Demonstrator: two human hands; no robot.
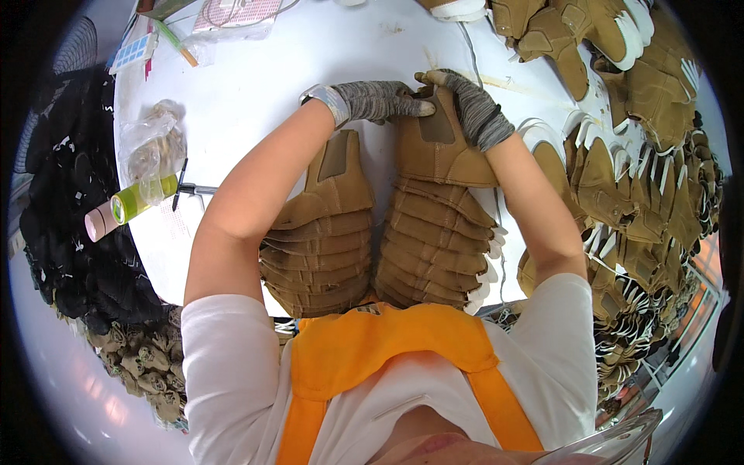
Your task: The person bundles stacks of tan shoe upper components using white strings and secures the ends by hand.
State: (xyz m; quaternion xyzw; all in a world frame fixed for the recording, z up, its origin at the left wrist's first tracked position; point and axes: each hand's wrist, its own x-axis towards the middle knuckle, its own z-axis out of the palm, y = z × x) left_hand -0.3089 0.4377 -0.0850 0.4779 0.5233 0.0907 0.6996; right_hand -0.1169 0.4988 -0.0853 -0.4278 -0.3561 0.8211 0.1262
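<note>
Both hands wear grey knitted gloves with the fingertips bare. Between them is the collar end of a brown shoe upper (446, 161), which has a darker oval patch. The fingers of my left hand (376, 101) are closed on its top edge from the left side. My right hand (474, 108) grips the same edge from the right, fingers curled over the top. That upper lies at the far end of a row of overlapping brown uppers (430, 240). A second overlapping row of brown uppers (329, 240) lies to its left, untouched.
On the white table (256, 85), a yellow-green roll (128, 205), a clear plastic bag (155, 143) and a pen (180, 186) lie at left. Brown uppers with white edges (620, 194) crowd the right. Dark material (70, 194) is heaped beyond the left edge.
</note>
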